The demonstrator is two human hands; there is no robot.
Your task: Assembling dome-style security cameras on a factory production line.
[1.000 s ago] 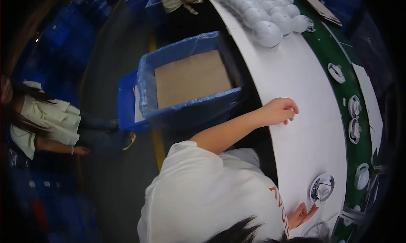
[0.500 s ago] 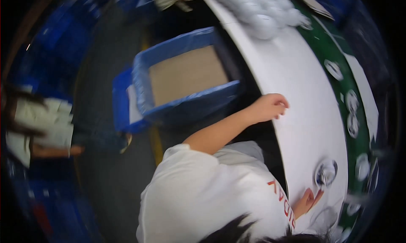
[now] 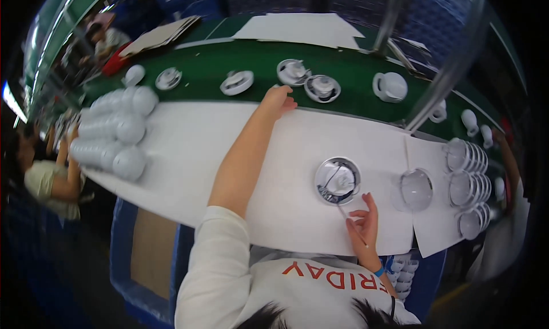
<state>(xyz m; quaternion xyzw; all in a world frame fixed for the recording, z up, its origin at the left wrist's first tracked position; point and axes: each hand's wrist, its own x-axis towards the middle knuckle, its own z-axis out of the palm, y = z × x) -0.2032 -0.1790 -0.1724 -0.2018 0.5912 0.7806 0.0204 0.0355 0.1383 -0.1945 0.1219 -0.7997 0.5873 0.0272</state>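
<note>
My left hand (image 3: 278, 102) reaches across the white table to the edge of the green conveyor belt (image 3: 200, 88). Its fingers are loosely bent and apart, with nothing visible in them. Just beyond it are two round white-rimmed parts with shiny fittings, one part (image 3: 293, 71) beside the other part (image 3: 322, 88). Nearer me on the table lies a shiny round metal dish-shaped part (image 3: 338, 181) with a white piece and dark wire inside. A thin pale cord (image 3: 343, 213) runs from it into my right hand (image 3: 365, 229), whose fingers curl around the cord while one finger points up.
White domes (image 3: 128, 129) lie in nested rows at the left. A clear bowl (image 3: 416, 190) and stacked clear bowls (image 3: 459, 154) are at the right. Below the table edge stands a blue-lined bin (image 3: 123, 272). A metal post (image 3: 443, 83) rises by the belt. Another person (image 3: 48, 183) works far left.
My view has swung from the left-hand aisle and bin round to the table and belt. The left hand has gone from the table's near edge out to the belt.
</note>
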